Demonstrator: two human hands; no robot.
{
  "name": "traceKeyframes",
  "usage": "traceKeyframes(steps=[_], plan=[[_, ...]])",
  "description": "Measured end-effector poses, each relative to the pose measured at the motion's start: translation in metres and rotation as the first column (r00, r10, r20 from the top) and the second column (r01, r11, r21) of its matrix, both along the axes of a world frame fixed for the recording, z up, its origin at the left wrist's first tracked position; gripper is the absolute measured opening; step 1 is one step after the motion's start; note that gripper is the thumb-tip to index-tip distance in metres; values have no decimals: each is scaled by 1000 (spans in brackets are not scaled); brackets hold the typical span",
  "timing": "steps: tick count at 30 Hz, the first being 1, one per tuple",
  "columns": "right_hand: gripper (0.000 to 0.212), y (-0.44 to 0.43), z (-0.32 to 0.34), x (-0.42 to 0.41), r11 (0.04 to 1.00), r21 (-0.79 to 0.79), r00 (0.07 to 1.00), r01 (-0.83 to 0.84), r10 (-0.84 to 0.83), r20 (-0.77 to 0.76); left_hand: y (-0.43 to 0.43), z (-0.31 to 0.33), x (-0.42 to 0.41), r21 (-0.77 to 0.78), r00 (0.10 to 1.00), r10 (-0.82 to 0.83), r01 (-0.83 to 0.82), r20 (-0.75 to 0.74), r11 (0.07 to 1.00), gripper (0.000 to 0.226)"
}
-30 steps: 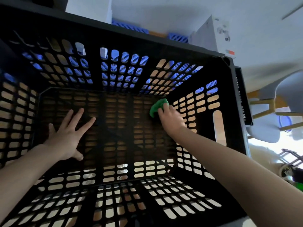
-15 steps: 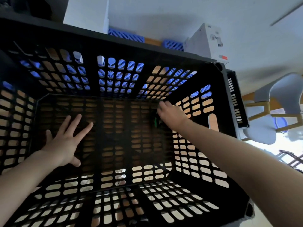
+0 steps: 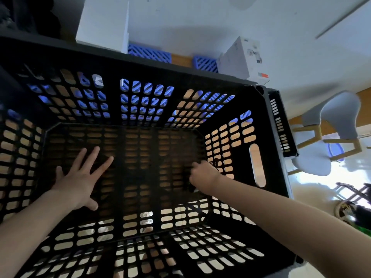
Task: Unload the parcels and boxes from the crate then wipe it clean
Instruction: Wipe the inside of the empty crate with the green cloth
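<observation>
Crate (image 3: 180,71) was unloaded, with no parcels or boxes inside, so the step in hand was judged to be the wipe. Two white boxes (image 3: 102,23) (image 3: 239,57) stood beyond its far rim.

To do it well: brace the crate with one hand, press down firmly, and run overlapping strokes along the slotted floor. Work into the corners and up the perforated walls, where dirt likely sits on the slot edges. Mind fingers catching in the slots.

Left hand (image 3: 80,177) lay flat on the crate floor on the left side, fingers (image 3: 91,159) spread wide and straight, holding nothing, just pressing down as a brace.

Right hand (image 3: 202,175) was low on the floor's right side, just beside the right wall, knuckles up and fingers (image 3: 195,167) curled under. Probably bunched on a wiping cloth, but the hand hid it, so cannot tell what it held.
</observation>
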State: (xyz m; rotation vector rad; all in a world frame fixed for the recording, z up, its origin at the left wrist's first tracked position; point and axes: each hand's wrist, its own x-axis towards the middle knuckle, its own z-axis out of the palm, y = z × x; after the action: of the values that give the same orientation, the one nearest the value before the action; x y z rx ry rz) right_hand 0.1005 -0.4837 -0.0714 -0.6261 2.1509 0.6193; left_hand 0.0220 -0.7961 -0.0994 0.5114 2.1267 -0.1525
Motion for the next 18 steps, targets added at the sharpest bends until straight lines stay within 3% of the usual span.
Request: traceKeyframes(steps=[8,11,15,18], plan=[[19,-14,4,67,998,13,959,63,-65,276,2,-4,-2,13,1000,10,-10,-6,1000,139],[20,-15,3,64,995,11,951,100,-98,294,2,-5,-2,10,1000,-2,2,-13,1000,139],[23,-12,5,56,967,-57,924,248,-219,312,2,-3,-2,17,1000,-23,23,-14,1000,134],[29,-19,9,45,884,-203,879,421,-343,331,-1,2,-10,70,1000,-15,16,-10,997,112]])
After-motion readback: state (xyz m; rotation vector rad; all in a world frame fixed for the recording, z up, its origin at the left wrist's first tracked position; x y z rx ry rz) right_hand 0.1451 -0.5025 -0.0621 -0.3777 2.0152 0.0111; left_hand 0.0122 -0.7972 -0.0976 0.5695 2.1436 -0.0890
